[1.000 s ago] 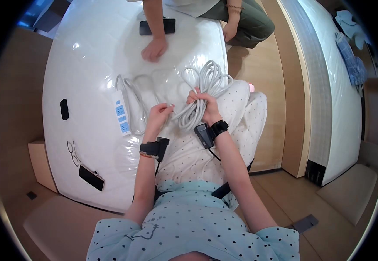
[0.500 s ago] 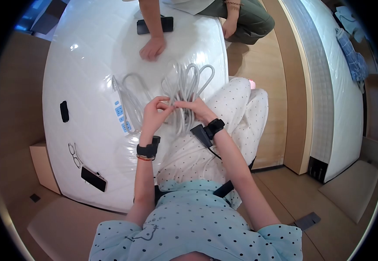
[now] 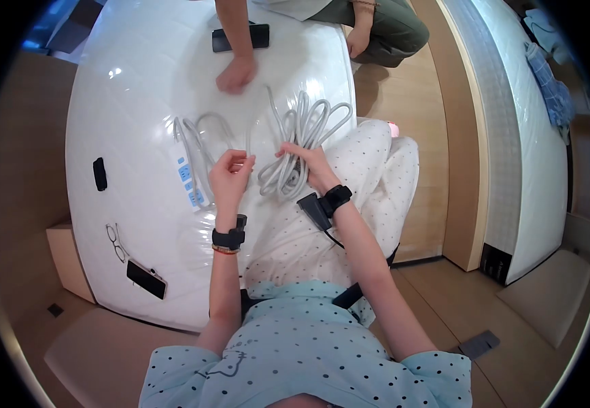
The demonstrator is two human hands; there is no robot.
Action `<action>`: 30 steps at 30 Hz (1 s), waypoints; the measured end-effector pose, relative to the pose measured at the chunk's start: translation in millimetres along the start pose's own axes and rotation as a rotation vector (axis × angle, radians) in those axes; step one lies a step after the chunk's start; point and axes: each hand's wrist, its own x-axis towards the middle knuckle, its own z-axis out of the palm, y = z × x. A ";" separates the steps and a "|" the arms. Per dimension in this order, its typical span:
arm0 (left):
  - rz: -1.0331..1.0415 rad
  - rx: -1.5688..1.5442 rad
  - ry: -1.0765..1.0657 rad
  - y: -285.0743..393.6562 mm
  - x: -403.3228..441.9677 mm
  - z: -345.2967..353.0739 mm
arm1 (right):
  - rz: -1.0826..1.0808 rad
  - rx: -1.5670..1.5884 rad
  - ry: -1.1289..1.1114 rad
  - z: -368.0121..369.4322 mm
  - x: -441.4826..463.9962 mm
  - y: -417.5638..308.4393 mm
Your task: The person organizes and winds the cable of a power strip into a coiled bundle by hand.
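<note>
My right hand (image 3: 312,165) grips a bundle of looped grey-white cable (image 3: 293,178) over my lap, its thumb lying across the loops. To the left, my left hand (image 3: 232,173) pinches a single strand of the same cable, which runs up blurred from the fingertips and arcs toward the bundle. More cable loops lie left of that hand on the plastic-covered mattress. Beside them is a white power strip (image 3: 190,183) with blue socket faces, partly covered by the cord. Both wrists wear black bands.
Across the mattress (image 3: 145,136) another person's hand (image 3: 236,75) rests near a black phone (image 3: 240,38). On the left lie a small black object (image 3: 100,174), glasses (image 3: 115,243) and a second phone (image 3: 147,279). Another mattress (image 3: 499,136) stands at the right.
My hands have moved apart, the left one drawing a cable strand away from the bundle. The loops in my right hand have shifted and spread to the right.
</note>
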 end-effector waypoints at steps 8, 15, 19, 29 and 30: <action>0.479 0.250 0.059 13.8 -10.9 22.7 | -0.044 -0.011 0.035 0.3 4.3 4.7; -0.125 0.573 -0.047 -11.5 -4.2 15.9 | -0.097 -0.093 -0.022 3.0 5.0 6.6; -0.086 0.162 -0.018 -15.0 10.0 4.8 | -0.100 -0.016 0.015 1.5 6.8 6.6; -0.503 -0.256 -0.091 -8.9 -7.2 -44.0 | -0.048 0.233 0.061 -6.1 11.5 7.1; -0.551 -0.314 -0.119 -6.0 -11.1 -37.1 | -0.030 0.246 0.041 -6.1 11.0 6.8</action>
